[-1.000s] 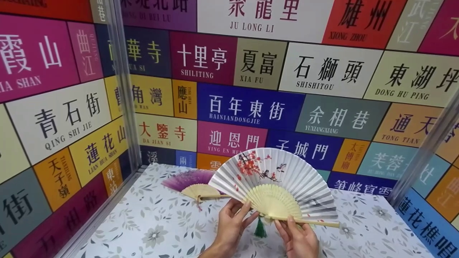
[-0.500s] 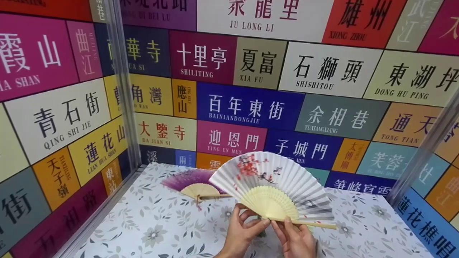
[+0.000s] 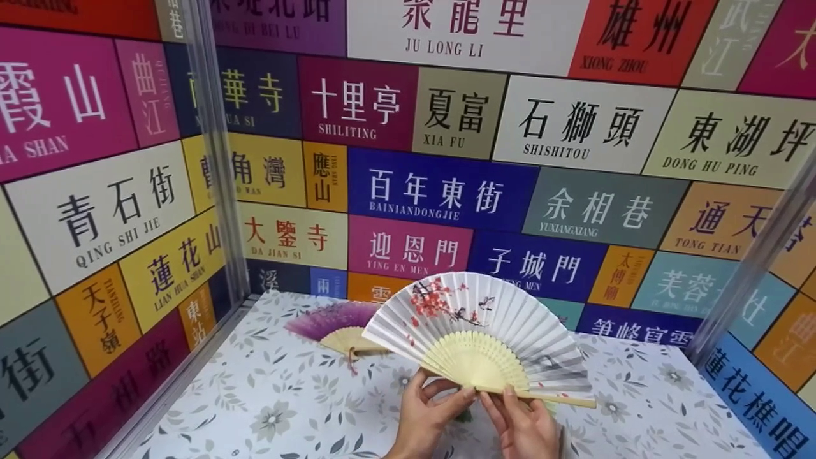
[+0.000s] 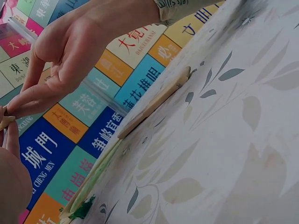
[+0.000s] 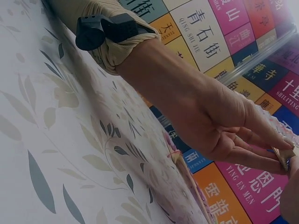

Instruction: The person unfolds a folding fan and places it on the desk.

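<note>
A white folding fan (image 3: 523, 325) is spread wide in the head view, with red blossoms, small birds and pale ribs. At its pivot my left hand (image 3: 426, 414) pinches the base between thumb and fingers. Close beside it my right hand (image 3: 526, 426) grips the lower guard stick, which extends out to the right. The fan's green tassel is mostly hidden behind the hands. The left wrist view shows the right hand (image 4: 70, 51) from the side, and the right wrist view the left hand (image 5: 219, 121), both holding the fan's base.
A purple fan (image 3: 338, 322) lies spread on the floral-patterned table (image 3: 242, 408), partly behind the white one. Beneath the hands, a folded wooden fan with green edging (image 4: 154, 103) lies on the table. Colourful lettered panels (image 3: 440, 185) surround the table's back and sides.
My left hand has shifted right from the fan's left side to its pivot, covering the tassel. The fan has lowered slightly, then drifted a little left. The right hand keeps its hold.
</note>
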`<state>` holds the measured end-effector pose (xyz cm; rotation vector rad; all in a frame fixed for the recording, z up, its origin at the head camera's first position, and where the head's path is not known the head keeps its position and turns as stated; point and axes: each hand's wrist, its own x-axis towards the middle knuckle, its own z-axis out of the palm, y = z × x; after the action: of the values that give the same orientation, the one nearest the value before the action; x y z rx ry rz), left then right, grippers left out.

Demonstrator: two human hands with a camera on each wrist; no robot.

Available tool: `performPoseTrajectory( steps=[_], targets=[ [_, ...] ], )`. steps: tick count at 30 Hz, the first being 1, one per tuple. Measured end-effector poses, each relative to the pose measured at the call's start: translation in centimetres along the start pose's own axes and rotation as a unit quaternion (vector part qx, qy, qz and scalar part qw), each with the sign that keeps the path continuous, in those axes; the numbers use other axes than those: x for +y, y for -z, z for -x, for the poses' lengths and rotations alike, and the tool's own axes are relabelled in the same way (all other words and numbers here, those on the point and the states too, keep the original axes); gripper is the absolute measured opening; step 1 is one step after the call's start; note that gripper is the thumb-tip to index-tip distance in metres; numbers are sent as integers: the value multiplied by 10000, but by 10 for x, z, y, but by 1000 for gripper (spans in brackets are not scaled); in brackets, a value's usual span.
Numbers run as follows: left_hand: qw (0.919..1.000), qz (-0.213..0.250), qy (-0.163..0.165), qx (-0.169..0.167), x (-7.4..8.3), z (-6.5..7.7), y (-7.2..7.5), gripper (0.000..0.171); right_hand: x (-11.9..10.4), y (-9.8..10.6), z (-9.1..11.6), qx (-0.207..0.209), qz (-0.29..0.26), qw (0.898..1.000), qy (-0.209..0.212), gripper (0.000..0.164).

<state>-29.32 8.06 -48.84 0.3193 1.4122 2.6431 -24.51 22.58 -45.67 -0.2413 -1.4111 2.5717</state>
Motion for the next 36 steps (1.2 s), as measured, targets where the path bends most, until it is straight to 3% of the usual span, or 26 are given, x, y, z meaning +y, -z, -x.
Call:
performPoseTrajectory(
  steps=[6, 10, 15, 18, 21, 23, 25, 29, 33, 36],
  targets=[
    [9999, 110, 14, 71, 0, 1, 1, 65, -2, -1, 0, 107, 78, 9999, -96, 64],
    [9998, 53, -167, 14, 2, 1, 3, 62, -2, -2, -1, 196, 163, 9995, -207, 68],
    [9993, -85, -359, 8, 6, 0, 10, 60, -2, 3, -3, 76, 358, 9974, -627, 70],
    [9991, -195, -373, 87, 11, -1, 16, 57, -2, 16, -4, -258, 732, 9917, -1025, 56],
    [9988, -326, -281, 248, 19, -2, 24, 54, -2, 37, -8, -625, 1602, 9767, -1283, 41],
    [9983, -417, -204, 349, 24, -1, 30, 54, -3, 55, -13, -851, 2401, 9579, -1323, 40],
    [9971, -606, -137, 450, 28, 1, 39, 55, -6, 72, -18, -972, 3328, 9297, -1244, 42],
    [9935, -1003, -96, 534, 34, 8, 60, 56, -14, 101, -24, -812, 5210, 8467, -705, 44],
    [9869, -1467, 120, 659, 38, 18, 87, 53, -16, 119, -26, -349, 6532, 7563, -128, 42],
    [9804, -1744, 318, 854, 41, 27, 110, 52, -13, 127, -29, -139, 6972, 7166, -121, 53]
  ],
)
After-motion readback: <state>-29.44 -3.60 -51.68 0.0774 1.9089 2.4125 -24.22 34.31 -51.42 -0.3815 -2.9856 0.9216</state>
